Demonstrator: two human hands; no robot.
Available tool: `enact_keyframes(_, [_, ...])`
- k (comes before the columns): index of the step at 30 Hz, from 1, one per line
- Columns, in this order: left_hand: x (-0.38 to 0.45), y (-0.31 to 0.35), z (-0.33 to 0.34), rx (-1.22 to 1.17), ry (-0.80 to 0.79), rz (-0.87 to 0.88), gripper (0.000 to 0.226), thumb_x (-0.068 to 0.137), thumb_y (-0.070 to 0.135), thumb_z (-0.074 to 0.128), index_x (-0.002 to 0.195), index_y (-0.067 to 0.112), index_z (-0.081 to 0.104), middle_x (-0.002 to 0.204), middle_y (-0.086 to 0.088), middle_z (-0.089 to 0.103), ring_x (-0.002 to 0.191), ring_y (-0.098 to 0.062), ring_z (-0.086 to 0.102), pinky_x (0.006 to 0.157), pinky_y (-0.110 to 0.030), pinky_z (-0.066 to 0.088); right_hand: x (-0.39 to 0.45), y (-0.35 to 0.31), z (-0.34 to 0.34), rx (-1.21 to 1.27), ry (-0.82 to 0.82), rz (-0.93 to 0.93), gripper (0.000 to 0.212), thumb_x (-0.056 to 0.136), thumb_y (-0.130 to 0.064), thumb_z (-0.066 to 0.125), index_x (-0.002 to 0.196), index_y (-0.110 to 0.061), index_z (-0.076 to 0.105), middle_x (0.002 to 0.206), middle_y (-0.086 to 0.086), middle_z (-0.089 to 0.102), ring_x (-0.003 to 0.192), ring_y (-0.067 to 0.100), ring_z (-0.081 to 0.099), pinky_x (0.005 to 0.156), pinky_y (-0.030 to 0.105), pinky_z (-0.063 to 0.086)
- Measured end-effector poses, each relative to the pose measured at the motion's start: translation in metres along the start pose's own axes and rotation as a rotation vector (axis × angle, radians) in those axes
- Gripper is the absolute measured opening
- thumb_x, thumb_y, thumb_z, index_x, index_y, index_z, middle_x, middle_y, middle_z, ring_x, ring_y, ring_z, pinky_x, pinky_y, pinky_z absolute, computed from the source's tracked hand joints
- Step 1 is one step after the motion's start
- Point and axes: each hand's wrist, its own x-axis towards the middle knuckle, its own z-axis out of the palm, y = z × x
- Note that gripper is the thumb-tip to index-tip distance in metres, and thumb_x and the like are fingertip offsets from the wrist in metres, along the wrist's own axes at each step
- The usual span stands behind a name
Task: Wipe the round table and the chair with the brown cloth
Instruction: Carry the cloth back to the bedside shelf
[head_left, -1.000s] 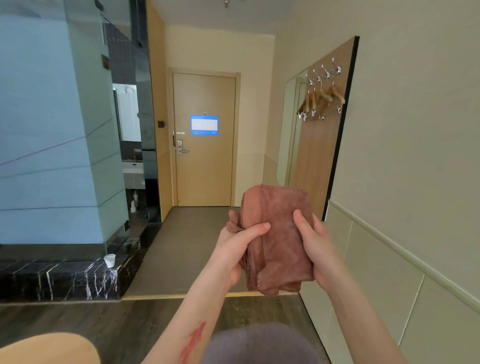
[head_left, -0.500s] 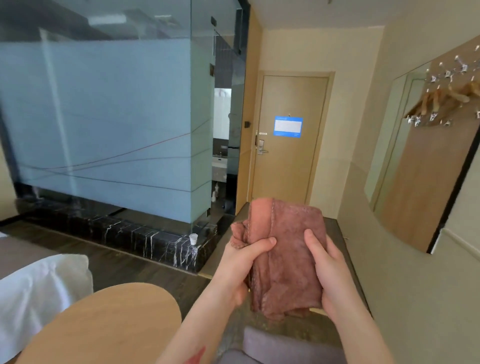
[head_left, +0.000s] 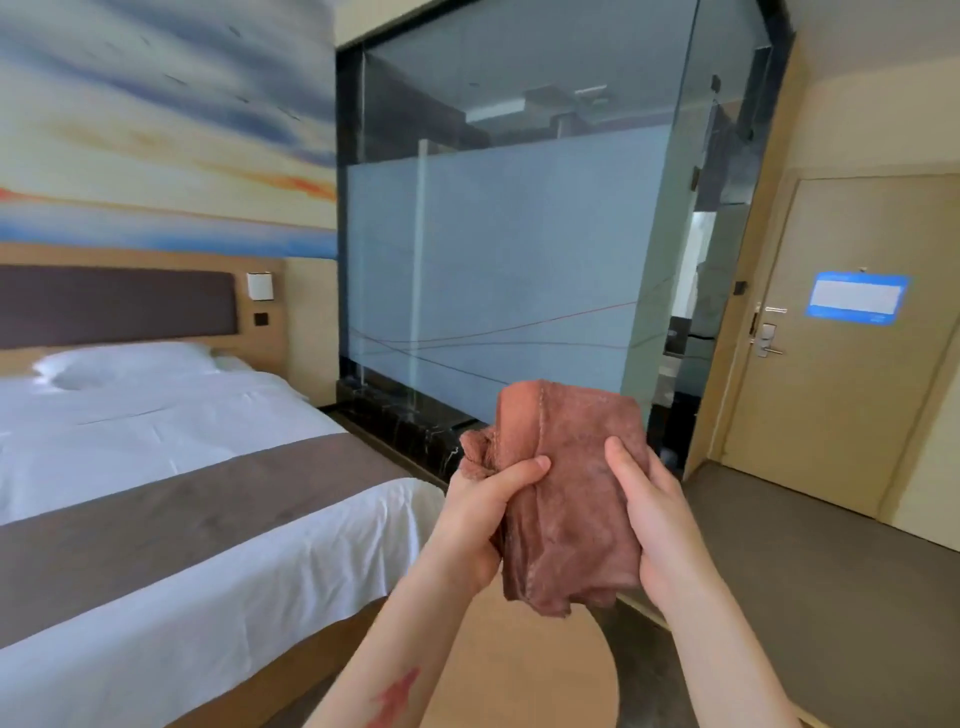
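I hold the folded brown cloth up in front of me with both hands. My left hand grips its left edge, thumb across the front. My right hand clasps its right side, fingers behind and thumb on the front. Below the hands lies the round table, a light wooden top partly hidden by my forearms. No chair shows in this view.
A bed with white sheets and a brown runner fills the left, close to the table. A frosted glass partition on a black marble base stands ahead. The wooden entrance door is at the right, with dark floor before it.
My view has swung left: the door and mirror slid to the right, the bed came into sight, and the chair dropped out of view. Both hands keep the same hold on the cloth.
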Motion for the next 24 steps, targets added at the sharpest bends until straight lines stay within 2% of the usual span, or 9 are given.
enact_keyframes(5, [-0.042,0.107,-0.159,0.089,0.158,0.087,0.029,0.075,0.002,0.071,0.1,0.013,0.063,0.085,-0.006,0.076,0.08,-0.022,0.072,0.07,-0.033,0.059,-0.035,0.025,0.189,0.051,-0.209,0.03,0.024,0.088,-0.038,0.056,0.109,-0.027,0.06,0.102,0.004,0.067,0.092,0.024,0.065,0.084,0.042,0.054])
enact_keyframes(7, [-0.062,0.149,-0.217,0.114,0.237,0.105,0.032,0.074,0.004,0.072,0.103,0.013,0.062,0.088,-0.008,0.076,0.083,-0.024,0.072,0.072,-0.034,0.058,-0.052,0.03,0.26,0.054,-0.303,0.047,0.018,0.089,-0.04,0.054,0.103,-0.031,0.059,0.102,0.002,0.065,0.092,0.022,0.064,0.081,0.04,0.054])
enact_keyframes(9, [-0.082,0.189,-0.27,0.134,0.308,0.14,0.034,0.075,0.004,0.072,0.105,0.013,0.06,0.088,-0.009,0.075,0.079,-0.024,0.073,0.066,-0.033,0.058,-0.067,0.036,0.328,0.085,-0.378,0.062,0.017,0.089,-0.038,0.054,0.103,-0.03,0.06,0.107,0.005,0.066,0.096,0.024,0.064,0.087,0.043,0.053])
enact_keyframes(12, [-0.112,0.238,-0.34,0.152,0.409,0.225,0.026,0.076,0.005,0.071,0.098,0.016,0.061,0.071,0.0,0.076,0.066,-0.017,0.074,0.055,-0.027,0.058,-0.089,0.043,0.422,0.092,-0.499,0.083,0.026,0.089,-0.038,0.055,0.111,-0.024,0.059,0.109,0.005,0.066,0.099,0.026,0.064,0.09,0.044,0.051])
enact_keyframes(14, [-0.133,0.265,-0.381,0.155,0.51,0.284,0.022,0.078,0.005,0.07,0.089,0.02,0.058,0.062,0.005,0.074,0.059,-0.012,0.072,0.05,-0.023,0.056,-0.106,0.05,0.479,0.064,-0.586,0.101,0.025,0.089,-0.042,0.053,0.11,-0.029,0.056,0.108,0.003,0.064,0.1,0.027,0.062,0.091,0.045,0.051])
enact_keyframes(15, [-0.143,0.277,-0.401,0.151,0.555,0.31,0.022,0.078,0.005,0.069,0.088,0.021,0.057,0.065,0.003,0.075,0.061,-0.012,0.072,0.052,-0.024,0.057,-0.114,0.054,0.506,0.053,-0.633,0.105,0.024,0.088,-0.044,0.053,0.108,-0.031,0.056,0.108,0.003,0.063,0.101,0.027,0.062,0.092,0.046,0.05])
enact_keyframes(20, [-0.195,0.324,-0.498,0.115,0.837,0.356,0.031,0.072,0.008,0.075,0.1,0.013,0.064,0.098,-0.013,0.072,0.091,-0.03,0.069,0.083,-0.044,0.056,-0.155,0.081,0.633,0.025,-0.861,0.161,0.022,0.089,-0.046,0.05,0.104,-0.031,0.055,0.103,0.001,0.063,0.097,0.025,0.062,0.09,0.043,0.051])
enact_keyframes(22, [-0.211,0.339,-0.537,0.103,0.929,0.375,0.035,0.071,0.01,0.076,0.102,0.013,0.063,0.1,-0.014,0.072,0.092,-0.031,0.069,0.081,-0.045,0.057,-0.171,0.094,0.681,0.036,-0.937,0.173,0.014,0.089,-0.044,0.05,0.096,-0.032,0.056,0.097,-0.002,0.064,0.09,0.021,0.063,0.08,0.037,0.053])
enact_keyframes(24, [-0.221,0.354,-0.577,0.103,0.989,0.409,0.027,0.071,0.009,0.076,0.094,0.015,0.063,0.091,-0.011,0.074,0.085,-0.029,0.07,0.068,-0.038,0.058,-0.184,0.108,0.728,0.039,-0.993,0.183,0.018,0.09,-0.045,0.049,0.099,-0.031,0.055,0.095,-0.004,0.063,0.088,0.018,0.062,0.075,0.034,0.053])
